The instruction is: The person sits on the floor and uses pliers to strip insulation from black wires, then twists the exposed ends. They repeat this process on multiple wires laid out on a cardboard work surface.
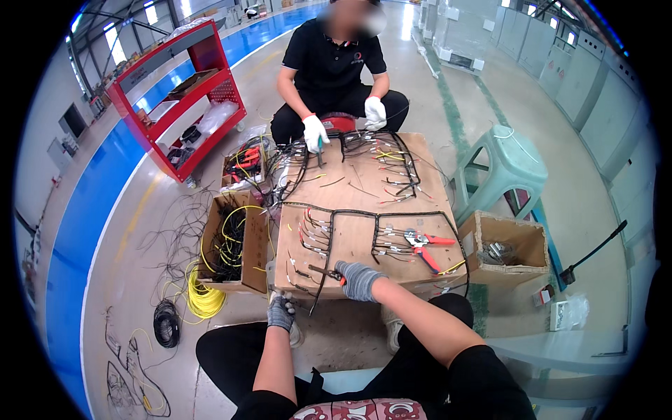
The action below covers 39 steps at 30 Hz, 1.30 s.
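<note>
In my gloved right hand point(358, 281), a pair of pliers point(325, 271) is gripped over the board's near edge. The dark jaws point left, across a black cable branch. My left hand point(281, 312), also gloved in grey, is curled at the near left edge of the wooden board point(420, 280). What its fingers hold is too small to make out. A black wire harness point(353, 211) lies in front of me, its thin branches ending in white-tagged wires. Red-handled cutters point(428, 246) rest on the harness's right side.
Across the board a co-worker in white gloves point(314, 133) handles another black harness point(408, 157). Cardboard boxes stand at left point(250, 252) and right point(509, 241). A green stool point(505, 162) is at the right, yellow wire coils point(205, 297) on the floor, a red cart point(178, 105) behind.
</note>
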Available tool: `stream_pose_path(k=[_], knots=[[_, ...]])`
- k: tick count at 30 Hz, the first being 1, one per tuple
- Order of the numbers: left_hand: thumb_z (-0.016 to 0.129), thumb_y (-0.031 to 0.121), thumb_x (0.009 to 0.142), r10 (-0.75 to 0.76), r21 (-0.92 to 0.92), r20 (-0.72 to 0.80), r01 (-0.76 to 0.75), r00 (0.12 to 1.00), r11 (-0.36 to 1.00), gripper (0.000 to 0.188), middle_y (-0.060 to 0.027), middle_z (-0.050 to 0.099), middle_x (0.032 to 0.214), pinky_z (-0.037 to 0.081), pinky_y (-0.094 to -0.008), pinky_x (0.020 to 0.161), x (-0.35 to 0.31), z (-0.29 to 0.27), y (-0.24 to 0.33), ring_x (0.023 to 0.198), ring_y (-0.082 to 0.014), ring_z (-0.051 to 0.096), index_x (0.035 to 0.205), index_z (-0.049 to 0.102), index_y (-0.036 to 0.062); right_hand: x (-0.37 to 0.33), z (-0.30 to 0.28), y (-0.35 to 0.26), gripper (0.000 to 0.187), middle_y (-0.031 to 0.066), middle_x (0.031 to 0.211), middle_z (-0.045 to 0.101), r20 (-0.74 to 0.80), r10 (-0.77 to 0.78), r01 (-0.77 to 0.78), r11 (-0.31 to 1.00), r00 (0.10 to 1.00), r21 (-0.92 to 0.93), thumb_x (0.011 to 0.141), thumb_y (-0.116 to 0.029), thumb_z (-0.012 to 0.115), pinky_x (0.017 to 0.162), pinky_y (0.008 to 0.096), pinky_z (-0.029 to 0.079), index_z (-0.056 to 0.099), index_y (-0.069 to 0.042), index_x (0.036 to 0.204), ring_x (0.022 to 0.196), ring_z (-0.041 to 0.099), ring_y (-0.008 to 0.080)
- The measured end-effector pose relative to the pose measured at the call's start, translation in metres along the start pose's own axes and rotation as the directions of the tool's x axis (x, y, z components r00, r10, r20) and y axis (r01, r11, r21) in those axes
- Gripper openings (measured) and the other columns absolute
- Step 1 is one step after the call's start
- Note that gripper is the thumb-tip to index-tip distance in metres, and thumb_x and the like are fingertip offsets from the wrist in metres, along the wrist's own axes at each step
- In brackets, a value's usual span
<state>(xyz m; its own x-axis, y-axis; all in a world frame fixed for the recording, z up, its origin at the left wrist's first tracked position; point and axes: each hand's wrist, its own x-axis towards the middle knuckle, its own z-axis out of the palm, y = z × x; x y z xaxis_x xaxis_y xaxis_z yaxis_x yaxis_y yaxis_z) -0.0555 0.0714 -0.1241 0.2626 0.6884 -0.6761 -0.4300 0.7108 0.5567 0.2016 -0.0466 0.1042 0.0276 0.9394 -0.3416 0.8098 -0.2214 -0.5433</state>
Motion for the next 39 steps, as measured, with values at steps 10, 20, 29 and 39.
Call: stream_pose_path(k=[10, 20, 29, 39], knots=[[0.057, 0.011, 0.087, 0.695, 0.448, 0.185, -0.689, 0.695, 0.570, 0.010, 0.0023, 0.054, 0.076, 0.041, -0.0193, 0.055, -0.075, 0.045, 0.037, 0.066, -0.0057, 0.050, 0.093, 0.060, 0.0040, -0.002, 0.000, -0.014, 0.022, 0.0242, 0.081, 0.060, -0.285, -0.055, 0.079, 0.994, 0.957, 0.075, 0.077, -0.011, 0.053, 0.067, 0.0447, 0.046, 0.051, -0.002, 0.097, 0.077, 0.059, 0.0408], [0.058, 0.013, 0.088, 0.313, 0.599, 0.489, -0.574, 0.814, 0.558, 0.011, -0.0001, 0.060, 0.078, 0.041, -0.0188, 0.054, -0.140, 0.146, 0.073, 0.058, -0.0045, 0.048, 0.093, 0.060, 0.0030, 0.008, 0.015, -0.013, 0.024, 0.0229, 0.085, 0.060, -0.400, -0.006, 0.033, 0.998, 0.916, 0.062, 0.079, -0.013, 0.056, 0.069, 0.0425, 0.047, 0.051, -0.002, 0.100, 0.080, 0.059, 0.0396], [0.057, 0.009, 0.088, 0.334, 0.505, 0.543, -0.617, 0.770, 0.603, 0.012, 0.0013, 0.059, 0.079, 0.043, -0.0199, 0.067, -0.139, 0.155, 0.061, 0.070, -0.0058, 0.052, 0.096, 0.061, 0.0022, 0.011, 0.006, -0.024, 0.029, 0.0196, 0.088, 0.059, -0.420, -0.054, -0.018, 0.986, 0.906, -0.165, 0.069, -0.007, 0.059, 0.077, 0.0409, 0.046, 0.052, -0.001, 0.097, 0.084, 0.058, 0.0355], [0.056, 0.004, 0.087, 0.333, 0.503, 0.512, -0.591, 0.792, 0.631, 0.010, 0.0003, 0.060, 0.081, 0.043, -0.0208, 0.070, -0.129, 0.161, 0.062, 0.073, -0.0064, 0.052, 0.094, 0.061, 0.0011, 0.020, 0.004, -0.032, 0.036, 0.0149, 0.094, 0.059, -0.367, -0.013, -0.095, 0.957, 0.930, -0.274, 0.070, -0.010, 0.059, 0.082, 0.0393, 0.043, 0.051, -0.002, 0.104, 0.092, 0.058, 0.0289]])
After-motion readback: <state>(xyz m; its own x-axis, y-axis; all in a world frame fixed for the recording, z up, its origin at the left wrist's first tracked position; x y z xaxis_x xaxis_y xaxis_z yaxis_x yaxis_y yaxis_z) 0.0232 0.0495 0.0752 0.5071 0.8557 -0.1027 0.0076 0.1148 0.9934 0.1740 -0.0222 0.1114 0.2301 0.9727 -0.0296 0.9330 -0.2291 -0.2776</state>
